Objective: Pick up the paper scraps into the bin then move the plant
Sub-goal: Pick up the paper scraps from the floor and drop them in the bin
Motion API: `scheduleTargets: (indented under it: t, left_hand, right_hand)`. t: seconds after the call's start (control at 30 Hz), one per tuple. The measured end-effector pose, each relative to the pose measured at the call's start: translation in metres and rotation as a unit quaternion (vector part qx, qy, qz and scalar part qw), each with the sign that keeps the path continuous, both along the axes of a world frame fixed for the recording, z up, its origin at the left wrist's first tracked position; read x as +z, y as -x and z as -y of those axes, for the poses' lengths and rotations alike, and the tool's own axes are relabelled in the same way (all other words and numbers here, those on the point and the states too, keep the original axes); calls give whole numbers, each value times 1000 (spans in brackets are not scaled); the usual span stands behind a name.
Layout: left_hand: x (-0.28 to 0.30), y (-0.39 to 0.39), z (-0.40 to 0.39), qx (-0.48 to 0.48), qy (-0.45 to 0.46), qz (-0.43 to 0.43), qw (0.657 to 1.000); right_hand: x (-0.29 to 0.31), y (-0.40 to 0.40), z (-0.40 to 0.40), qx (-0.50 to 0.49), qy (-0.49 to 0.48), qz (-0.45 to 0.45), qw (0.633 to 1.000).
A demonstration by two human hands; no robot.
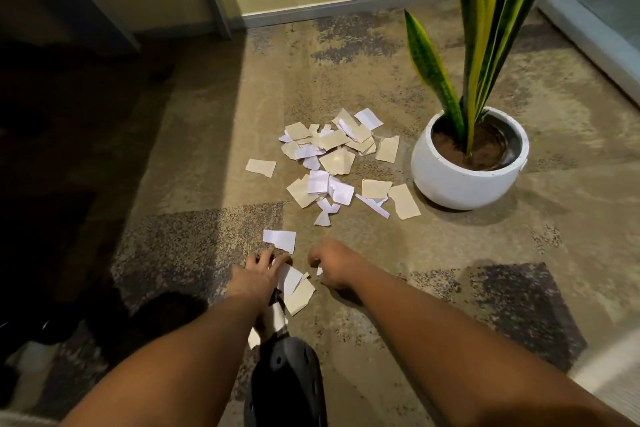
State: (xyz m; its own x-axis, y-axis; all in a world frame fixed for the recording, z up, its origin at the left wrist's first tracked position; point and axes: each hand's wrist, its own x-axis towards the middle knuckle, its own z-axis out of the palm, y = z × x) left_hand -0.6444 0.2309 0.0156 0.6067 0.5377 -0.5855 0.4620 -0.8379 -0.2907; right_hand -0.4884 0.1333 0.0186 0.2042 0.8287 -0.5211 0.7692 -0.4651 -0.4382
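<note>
Both bare forearms reach forward and down; the left hand [259, 276] has curled fingers spread, the right hand [334, 265] is fisted.

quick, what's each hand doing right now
Left hand: fingers curled on paper scraps, gripping them.
Right hand: curled, pinching a small white scrap.

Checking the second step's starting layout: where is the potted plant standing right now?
In the head view the potted plant stands on the carpet at right, just right of the main pile of paper scraps, beyond the right hand.
</note>
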Motion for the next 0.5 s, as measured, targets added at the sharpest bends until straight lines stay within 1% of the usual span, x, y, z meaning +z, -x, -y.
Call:
scheduleTargets:
  t: [0.1,0.17,0.23,0.3,0.4,0.5]
  left_hand:
    - [5,-5,-11,9,55,63,996]
    - [5,-9,-14,26,94,76,992]
    - [4,-12,-15,50,126,59,989]
    - [3,-15,-16,70,148,46,986]
    - [2,-19,-17,90,156,59,982]
    - [0,-22,-17,91,149,58,983]
  right_hand:
    - [1,3,-6,-72,-15,-51,996]
    - [1,7,-9,-94,-14,-78,992]
    - [0,14,-10,-88,-5,-82,993]
    - [-4,20,-9,-76,-7,-60,995]
    - [-9,25,-8,-65,-19,-43,997]
    - [-11,26,-6,-44,-21,-34,998]
